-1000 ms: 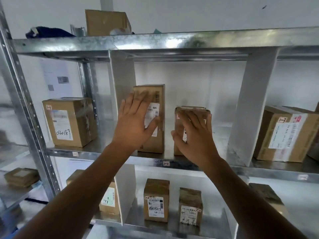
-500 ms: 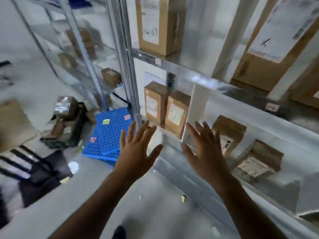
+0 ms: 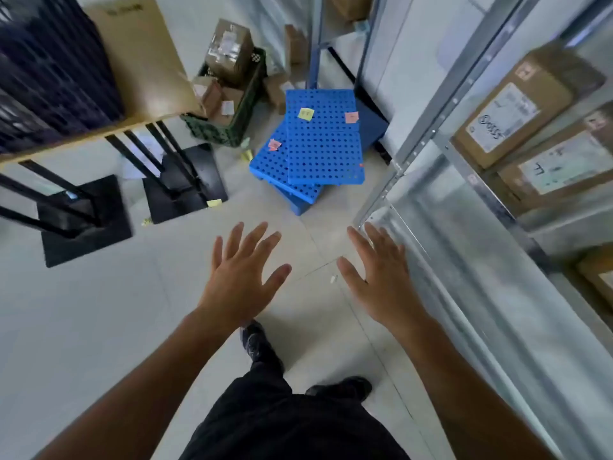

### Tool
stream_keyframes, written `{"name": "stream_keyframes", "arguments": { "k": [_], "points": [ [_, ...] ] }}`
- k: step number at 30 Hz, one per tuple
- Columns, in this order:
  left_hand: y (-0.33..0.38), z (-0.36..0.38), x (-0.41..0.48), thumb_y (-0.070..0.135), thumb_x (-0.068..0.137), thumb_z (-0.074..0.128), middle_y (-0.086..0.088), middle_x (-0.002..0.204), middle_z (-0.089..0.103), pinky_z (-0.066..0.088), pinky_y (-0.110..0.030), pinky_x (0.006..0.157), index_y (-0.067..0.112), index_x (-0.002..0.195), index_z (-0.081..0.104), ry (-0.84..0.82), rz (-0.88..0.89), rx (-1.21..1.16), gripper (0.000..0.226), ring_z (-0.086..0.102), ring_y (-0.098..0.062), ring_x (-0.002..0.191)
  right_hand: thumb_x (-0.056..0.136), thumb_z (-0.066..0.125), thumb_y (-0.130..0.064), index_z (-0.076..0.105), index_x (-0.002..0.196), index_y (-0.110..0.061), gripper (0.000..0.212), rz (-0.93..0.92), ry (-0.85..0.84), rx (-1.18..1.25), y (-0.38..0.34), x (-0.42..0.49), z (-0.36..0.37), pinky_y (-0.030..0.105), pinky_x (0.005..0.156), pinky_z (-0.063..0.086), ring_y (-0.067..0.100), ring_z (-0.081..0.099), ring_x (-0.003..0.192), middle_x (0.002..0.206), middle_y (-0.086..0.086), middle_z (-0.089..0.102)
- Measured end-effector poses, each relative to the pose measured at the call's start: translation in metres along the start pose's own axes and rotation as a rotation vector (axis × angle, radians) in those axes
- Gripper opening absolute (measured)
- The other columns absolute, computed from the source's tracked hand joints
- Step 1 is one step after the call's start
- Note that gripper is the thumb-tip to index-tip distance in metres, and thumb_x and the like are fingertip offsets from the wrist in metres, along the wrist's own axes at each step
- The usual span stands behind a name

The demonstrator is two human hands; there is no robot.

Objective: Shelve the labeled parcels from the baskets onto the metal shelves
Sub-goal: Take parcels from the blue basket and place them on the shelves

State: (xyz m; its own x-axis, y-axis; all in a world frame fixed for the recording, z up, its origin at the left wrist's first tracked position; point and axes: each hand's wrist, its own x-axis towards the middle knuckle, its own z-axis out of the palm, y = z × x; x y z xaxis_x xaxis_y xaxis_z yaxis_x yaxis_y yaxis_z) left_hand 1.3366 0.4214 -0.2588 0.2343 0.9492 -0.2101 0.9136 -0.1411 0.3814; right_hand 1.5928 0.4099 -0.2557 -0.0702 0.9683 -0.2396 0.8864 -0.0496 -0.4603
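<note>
My left hand (image 3: 243, 275) and my right hand (image 3: 378, 273) are stretched out over the floor, fingers spread, holding nothing. A dark green basket (image 3: 229, 126) stands on the floor ahead, with several brown labeled parcels in it; the largest parcel (image 3: 229, 51) sits on top. The metal shelves (image 3: 464, 234) run along my right side. On them stand labeled cardboard parcels, one (image 3: 517, 107) with handwriting on its label, another (image 3: 560, 167) below it. My right hand is close to the shelf's front edge without touching it.
Two stacked blue perforated pallets (image 3: 315, 147) with sticky notes lie on the floor between the basket and the shelves. A table (image 3: 139, 58) with black legs and base plates stands at the left. My legs and shoes (image 3: 262, 346) are below.
My view has swung from the shelf compartment down and left to the floor. Both hands came off the two upright parcels on the shelf and now hover with nothing in them.
</note>
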Motion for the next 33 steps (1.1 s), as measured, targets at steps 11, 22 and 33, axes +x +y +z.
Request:
{"name": "stream_keyframes", "arguments": {
  "k": [11,22,33],
  "points": [
    [-0.18,-0.092,0.024,0.068,0.099,0.026,0.006,0.17,0.016,0.0,-0.054,0.127,0.031,0.157,0.031,0.195,-0.28,-0.075,0.069,-0.002,-0.026,0.159,0.103,0.033,-0.064,0.02,0.165,-0.035,0.07,-0.233,-0.137,-0.03,-0.177,0.144,0.05,0.047,0.128,-0.007,0.018,-0.004,0.161,0.175,0.002,0.008],
    [-0.26,-0.149,0.091,0.067,0.096,0.028,0.005,0.167,0.027,0.007,-0.052,0.128,0.027,0.154,0.041,0.353,-0.565,-0.106,0.072,0.005,-0.025,0.159,0.093,0.021,-0.073,0.026,0.164,-0.033,0.081,-0.425,-0.201,0.035,-0.26,0.323,0.056,0.054,0.13,0.005,0.022,0.006,0.161,0.172,0.002,0.021],
    [-0.303,-0.248,0.178,0.066,0.098,0.03,0.009,0.167,0.028,0.011,-0.055,0.127,0.033,0.153,0.041,0.558,-0.754,-0.052,0.065,0.007,-0.022,0.159,0.097,0.024,-0.068,0.025,0.164,-0.033,0.075,-0.716,-0.199,0.041,-0.394,0.495,0.022,0.061,0.127,0.009,0.026,0.012,0.16,0.171,0.005,0.023]
  ]
}}
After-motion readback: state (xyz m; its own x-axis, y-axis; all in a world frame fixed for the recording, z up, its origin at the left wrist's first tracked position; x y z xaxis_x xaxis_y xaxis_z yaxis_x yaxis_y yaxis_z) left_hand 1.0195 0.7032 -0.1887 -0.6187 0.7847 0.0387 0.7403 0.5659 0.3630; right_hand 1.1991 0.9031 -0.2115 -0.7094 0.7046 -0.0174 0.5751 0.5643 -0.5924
